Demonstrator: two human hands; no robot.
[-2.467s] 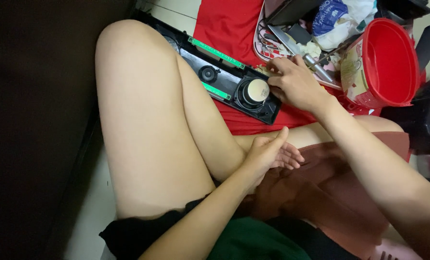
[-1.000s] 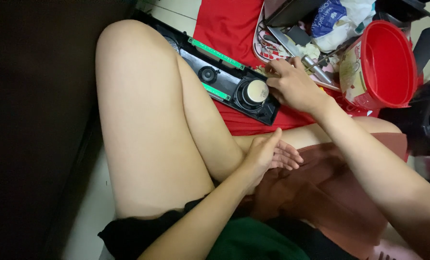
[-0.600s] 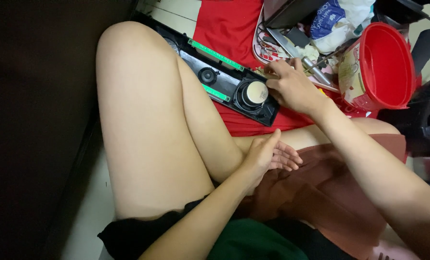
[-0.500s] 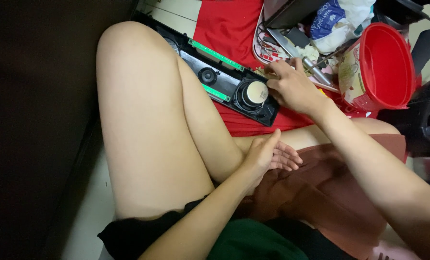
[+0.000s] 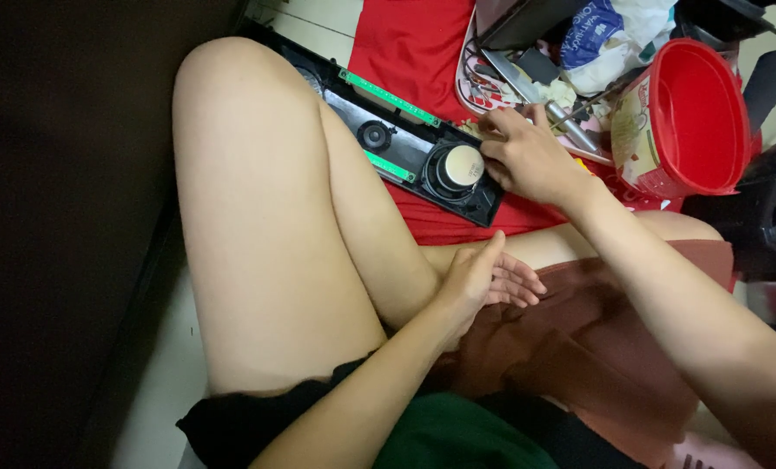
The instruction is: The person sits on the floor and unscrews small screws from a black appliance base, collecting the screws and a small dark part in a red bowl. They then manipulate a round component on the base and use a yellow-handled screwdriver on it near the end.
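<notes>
Head view, right hand: the right hand (image 5: 527, 156) reaches forward to the near end of a long black speaker panel (image 5: 405, 143). Its fingertips (image 5: 492, 149) touch the rim of the round speaker driver (image 5: 456, 169), fingers curled together but clamped on nothing.
Head view, left hand: the left hand (image 5: 488, 282) rests empty in the lap, palm half open, fingers loosely spread, against the inner thigh and a brown cloth (image 5: 596, 339).
Head view, speaker panel: it lies flat on a red cloth (image 5: 414, 43) on the floor, running from behind the raised knee (image 5: 232, 78) towards the right hand. A smaller driver (image 5: 373, 135) and green circuit strips (image 5: 388, 97) sit on its face.
Head view, handling: the panel looks like stiff, light plastic. The large driver's magnet probably makes that end heavier. The pale centre cap and cone look fragile, and so do the green boards. The safest hold appears to be the plain black edges or the driver's outer frame.
Head view, surroundings: a red plastic bucket (image 5: 688, 117) lies on its side just right of the hand. Behind it sits a patterned tray (image 5: 470, 74) of clutter, with what may be a metal tool (image 5: 570, 126), though this is hard to tell.
</notes>
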